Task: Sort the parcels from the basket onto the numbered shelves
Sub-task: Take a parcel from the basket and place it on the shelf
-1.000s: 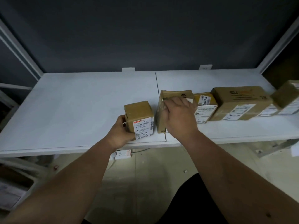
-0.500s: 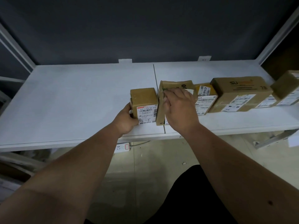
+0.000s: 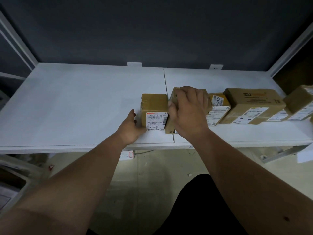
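Parcels line up best if the left hand [image 3: 131,127], fingers relaxed against the small box [image 3: 154,110] marked 4-3 on the shelf [image 3: 76,106], nudges it flush to the neighbouring parcel [image 3: 170,123] that the right hand [image 3: 188,111] grips from above.

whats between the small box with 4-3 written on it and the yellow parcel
One brown parcel stands between the small box and the yellow parcel, gripped from above by the right hand, in the head view.

Small parcel [image 3: 154,106] label reads "4-3"; big box [image 3: 254,103] "SU".
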